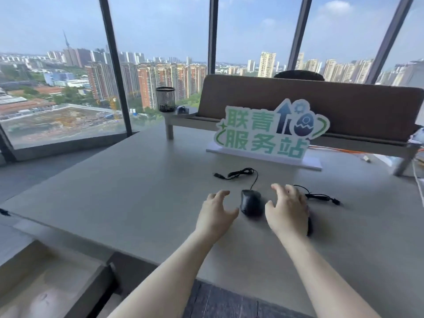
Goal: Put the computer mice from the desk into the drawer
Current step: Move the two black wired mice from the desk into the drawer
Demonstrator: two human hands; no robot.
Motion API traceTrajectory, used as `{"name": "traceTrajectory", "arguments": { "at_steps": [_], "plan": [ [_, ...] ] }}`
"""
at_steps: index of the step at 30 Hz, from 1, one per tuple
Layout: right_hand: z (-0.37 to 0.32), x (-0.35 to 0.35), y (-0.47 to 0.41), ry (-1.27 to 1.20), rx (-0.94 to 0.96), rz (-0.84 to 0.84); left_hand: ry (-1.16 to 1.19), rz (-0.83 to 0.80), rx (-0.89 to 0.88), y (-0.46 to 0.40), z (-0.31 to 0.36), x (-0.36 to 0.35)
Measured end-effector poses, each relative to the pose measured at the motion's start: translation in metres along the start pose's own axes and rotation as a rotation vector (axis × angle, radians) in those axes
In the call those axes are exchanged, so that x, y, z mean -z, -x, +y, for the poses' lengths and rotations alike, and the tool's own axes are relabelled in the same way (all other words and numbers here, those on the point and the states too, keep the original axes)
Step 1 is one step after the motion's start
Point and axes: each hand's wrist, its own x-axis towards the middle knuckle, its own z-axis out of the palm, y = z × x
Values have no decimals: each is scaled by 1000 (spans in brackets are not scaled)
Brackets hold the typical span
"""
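A black wired mouse [251,202] lies on the grey desk [137,191], its cable [238,173] coiled behind it. My left hand [215,215] hovers just left of it, fingers spread, holding nothing. My right hand [286,210] is spread over a second black mouse [309,226], which is mostly hidden under the palm; its cable [321,197] trails to the right. An open drawer [46,283] with a pale wooden inside shows at the lower left, below the desk's front edge.
A white and green sign [270,131] stands behind the mice. A mesh pen cup [165,99] sits on a low shelf [183,118] in front of a brown divider [309,106]. Orange cables [339,149] lie at the far right. Windows rise behind.
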Motion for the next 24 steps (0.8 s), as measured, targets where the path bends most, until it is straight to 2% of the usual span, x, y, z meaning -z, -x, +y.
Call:
{"name": "traceTrajectory", "arguments": {
  "at_steps": [3,6,11,14,19,24],
  "plan": [
    [36,8,-11,92,-122,-127,-117,-36,1,-12,26,-35],
    [57,5,-15,131,-157,-247,-284,-24,4,-20,44,-60],
    [66,0,-14,68,-120,-216,-385,69,21,-28,49,-79],
    [54,10,-13,-81,-87,-161,-262,97,61,-24,49,-66],
    [-9,36,4,-352,101,-71,159,268,32,0,41,8],
    [-99,50,37,-555,272,-70,239,489,-70,38,28,112]
  ]
}}
